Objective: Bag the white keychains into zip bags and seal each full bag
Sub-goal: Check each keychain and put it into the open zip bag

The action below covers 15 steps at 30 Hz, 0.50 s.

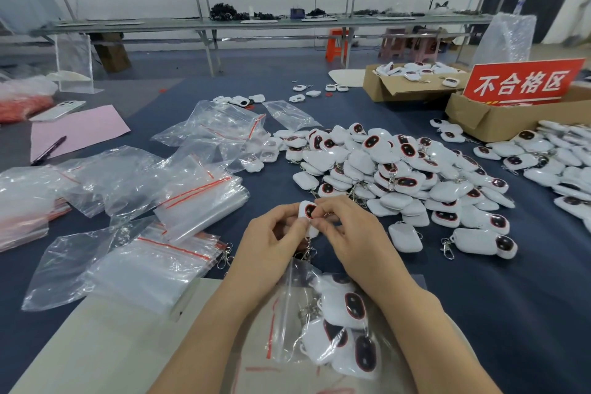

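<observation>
Both my hands pinch one keychain, and the part-filled bag lies just nearer to me, under my wrists.

My left hand and right hand have fingers and thumbs curled in, nipping a white rounded plastic keychain from either side. It stands roughly on end, its dark red-rimmed oval window facing me and its metal clasp dangling down toward the clear plastic zip bag. That bag is thin, crinkly and glossy, and already holds several of the same smooth, pebble-shaped shells. Its red seal strip runs near-to-far along the left edge, so I judge the mouth lies closer to my left hand. The heap of loose white keychains sits beyond my right hand on the dark blue table.
</observation>
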{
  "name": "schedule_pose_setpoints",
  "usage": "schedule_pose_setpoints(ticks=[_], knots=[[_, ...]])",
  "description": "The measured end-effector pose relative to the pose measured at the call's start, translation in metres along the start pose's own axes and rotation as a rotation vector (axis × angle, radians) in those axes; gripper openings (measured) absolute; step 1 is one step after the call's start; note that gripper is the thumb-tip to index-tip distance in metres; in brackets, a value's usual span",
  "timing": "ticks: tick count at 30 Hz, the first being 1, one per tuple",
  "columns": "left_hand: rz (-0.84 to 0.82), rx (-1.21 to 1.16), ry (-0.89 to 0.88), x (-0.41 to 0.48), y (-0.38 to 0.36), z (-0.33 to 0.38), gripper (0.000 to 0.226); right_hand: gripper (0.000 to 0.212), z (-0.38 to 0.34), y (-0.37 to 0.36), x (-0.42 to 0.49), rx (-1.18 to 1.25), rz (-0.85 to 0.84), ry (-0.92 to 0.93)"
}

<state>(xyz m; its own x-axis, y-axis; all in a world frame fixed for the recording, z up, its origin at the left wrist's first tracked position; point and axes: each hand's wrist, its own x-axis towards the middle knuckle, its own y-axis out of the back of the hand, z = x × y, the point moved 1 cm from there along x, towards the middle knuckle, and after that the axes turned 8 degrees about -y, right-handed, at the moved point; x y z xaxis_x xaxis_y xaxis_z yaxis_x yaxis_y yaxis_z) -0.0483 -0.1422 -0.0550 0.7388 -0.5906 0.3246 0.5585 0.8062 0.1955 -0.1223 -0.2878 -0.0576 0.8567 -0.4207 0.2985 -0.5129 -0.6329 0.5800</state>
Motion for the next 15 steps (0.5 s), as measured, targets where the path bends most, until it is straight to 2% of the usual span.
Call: schedule_pose_setpoints(ticks=[7,15], knots=[[-0.015,0.022,-0.031,-0.0005,-0.0016,0.0007,0.019,0.011,-0.0090,-0.0010,-0.0051,-0.170,0.047,0.046],[-0.052,0.033,-0.033,-0.0013,-0.0013,-0.0004,0.021,0.023,-0.0073,-0.0020,-0.0064,-0.130,-0.004,-0.015]])
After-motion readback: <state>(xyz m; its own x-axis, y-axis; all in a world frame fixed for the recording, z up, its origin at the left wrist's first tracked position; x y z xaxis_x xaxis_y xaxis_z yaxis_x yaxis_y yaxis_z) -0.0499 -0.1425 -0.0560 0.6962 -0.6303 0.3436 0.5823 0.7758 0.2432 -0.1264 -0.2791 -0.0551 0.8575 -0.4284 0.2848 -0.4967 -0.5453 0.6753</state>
